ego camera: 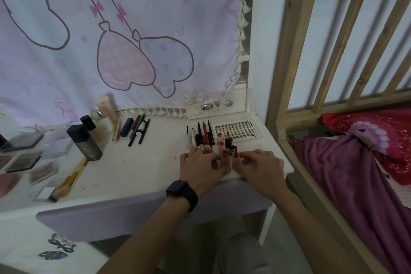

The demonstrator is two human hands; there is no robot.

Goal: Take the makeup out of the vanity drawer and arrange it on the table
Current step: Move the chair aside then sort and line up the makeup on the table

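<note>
My left hand (201,165) and my right hand (259,165) rest near the front right edge of the white vanity table (138,167). Each pinches a small upright lip tube: the left hand a red-topped tube (224,157), the right hand another tube (235,157). More small red lip tubes (222,140) stand just behind them. A row of dark and red pencils (201,134) lies behind my left hand. A clear tray of false lashes (235,129) sits at the back right.
Foundation bottles (85,144), a second group of pencils and tubes (138,129), palettes (24,158) and brushes (69,180) fill the table's left side. A pink cartoon cloth (111,40) hangs behind. A wooden bed frame (289,73) with purple bedding stands right of the table.
</note>
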